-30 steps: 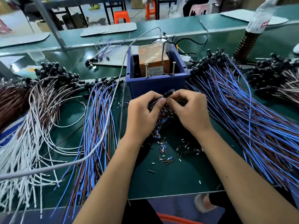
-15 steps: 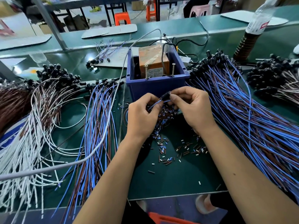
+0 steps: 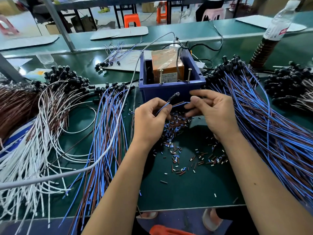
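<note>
So the wire (image 3: 179, 103) in hand sits right in the middle of the frame, held up just in front of the blue bin (image 3: 171, 92). The left hand (image 3: 150, 119) has it pinched between thumb and forefinger, a little below the black cap (image 3: 172, 97), which pokes up and to the right, clear of the fingertips. From there the thin blue and brown strands arc over to the right hand (image 3: 215, 112) and end at the tip of its thumb. That hand's fingers are loosely curled with a gap between them. It looks like it's touching the strands, but I honestly can't tell if it's actually gripping them.

Room-wise it's tight on the sides. There's a fat bundle of blue and brown leads (image 3: 271, 129) filling the right of the frame, just beside the right wrist. Another blue-brown bundle (image 3: 108, 126) lies left of the left forearm, with a grey cable (image 3: 116, 126) draped across it. White leads (image 3: 33, 153) fan out at the far left. Straight under the hands is a heap of little cut offcuts (image 3: 176, 128), which thins out toward the bottom. The only open green table (image 3: 194, 189) is the patch between the forearms, down to the front edge. The bin wall is just behind the fingers.

The wire itself is skinny, one blue strand and one brown, with a stubby black barrel-shaped cap on the end.
</note>
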The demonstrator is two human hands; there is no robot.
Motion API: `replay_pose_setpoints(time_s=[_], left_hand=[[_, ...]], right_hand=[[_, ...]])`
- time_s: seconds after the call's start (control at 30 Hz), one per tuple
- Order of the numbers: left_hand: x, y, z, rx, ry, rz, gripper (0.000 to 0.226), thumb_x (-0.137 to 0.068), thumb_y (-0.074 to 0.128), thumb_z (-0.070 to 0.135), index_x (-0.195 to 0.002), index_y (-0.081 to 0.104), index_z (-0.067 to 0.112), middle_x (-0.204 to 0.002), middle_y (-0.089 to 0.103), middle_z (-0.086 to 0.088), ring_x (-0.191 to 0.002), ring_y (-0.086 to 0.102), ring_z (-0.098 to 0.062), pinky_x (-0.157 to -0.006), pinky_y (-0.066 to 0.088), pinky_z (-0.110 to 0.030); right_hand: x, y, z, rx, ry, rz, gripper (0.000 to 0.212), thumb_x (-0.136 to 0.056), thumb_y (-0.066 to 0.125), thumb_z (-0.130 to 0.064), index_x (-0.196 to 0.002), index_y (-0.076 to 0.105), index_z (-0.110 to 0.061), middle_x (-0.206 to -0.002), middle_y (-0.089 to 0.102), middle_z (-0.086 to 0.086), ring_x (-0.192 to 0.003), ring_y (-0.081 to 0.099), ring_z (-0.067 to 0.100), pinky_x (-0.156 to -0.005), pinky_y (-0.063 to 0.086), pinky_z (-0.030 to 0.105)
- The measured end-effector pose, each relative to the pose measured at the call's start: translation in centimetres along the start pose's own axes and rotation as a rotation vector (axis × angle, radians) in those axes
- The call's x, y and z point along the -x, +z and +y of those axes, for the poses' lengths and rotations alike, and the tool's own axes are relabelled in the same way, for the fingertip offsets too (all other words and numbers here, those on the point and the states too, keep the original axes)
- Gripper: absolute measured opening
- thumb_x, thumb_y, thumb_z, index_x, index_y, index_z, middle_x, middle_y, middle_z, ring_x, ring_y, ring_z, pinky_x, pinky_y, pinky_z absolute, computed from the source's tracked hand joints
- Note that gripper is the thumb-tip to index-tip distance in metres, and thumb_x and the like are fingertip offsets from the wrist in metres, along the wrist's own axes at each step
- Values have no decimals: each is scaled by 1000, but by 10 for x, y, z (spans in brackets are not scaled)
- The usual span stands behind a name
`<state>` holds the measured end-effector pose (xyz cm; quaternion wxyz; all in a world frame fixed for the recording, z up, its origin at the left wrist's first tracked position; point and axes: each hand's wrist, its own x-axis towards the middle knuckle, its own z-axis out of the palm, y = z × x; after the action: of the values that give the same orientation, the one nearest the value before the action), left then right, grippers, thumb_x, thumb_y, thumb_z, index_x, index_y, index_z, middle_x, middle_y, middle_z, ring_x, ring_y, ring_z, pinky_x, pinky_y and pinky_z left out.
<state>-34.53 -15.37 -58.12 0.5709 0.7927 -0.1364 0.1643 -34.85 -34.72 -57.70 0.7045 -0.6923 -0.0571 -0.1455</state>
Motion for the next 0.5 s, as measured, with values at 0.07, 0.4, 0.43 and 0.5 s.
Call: replay_pose_setpoints(time_s=[0.07, 0.4, 0.43, 0.5], left_hand=[[-2, -5, -3, 53, -26, 49, 20, -96, 70, 15, -76, 68, 19, -64, 68, 3, -62, 63, -25, -65, 51, -36], [2, -3, -2, 64, -24, 7, 15, -93, 71, 21, -79, 71, 20, -65, 68, 2, -66, 63, -32, -67, 52, -47], [2, -3, -1, 66, -28, 2, 15, -93, 70, 21, -79, 71, 20, -65, 68, 2, -65, 63, -31, -68, 52, -47], [3, -3, 1, 75, -41, -11, 15, -95, 70, 19, -80, 72, 17, -65, 68, 2, -63, 63, -22, -70, 53, -44]], right_hand=[[-2, -4, -1, -36, -3, 69, 11, -98, 69, -7, -109, 72, -10, -80, 79, 10, -59, 74, 23, -62, 60, 26], [5, 8, -2, 73, -46, -87, 13, -97, 72, -11, -85, 76, -11, -69, 74, 8, -54, 64, 16, -58, 54, 23], [4, 7, -3, 75, -49, -94, 13, -97, 72, -11, -84, 76, -11, -69, 74, 8, -54, 64, 16, -57, 53, 22], [4, 5, -2, 67, -54, -93, 14, -97, 72, -12, -84, 76, -10, -68, 73, 8, -53, 63, 15, -56, 53, 21]])
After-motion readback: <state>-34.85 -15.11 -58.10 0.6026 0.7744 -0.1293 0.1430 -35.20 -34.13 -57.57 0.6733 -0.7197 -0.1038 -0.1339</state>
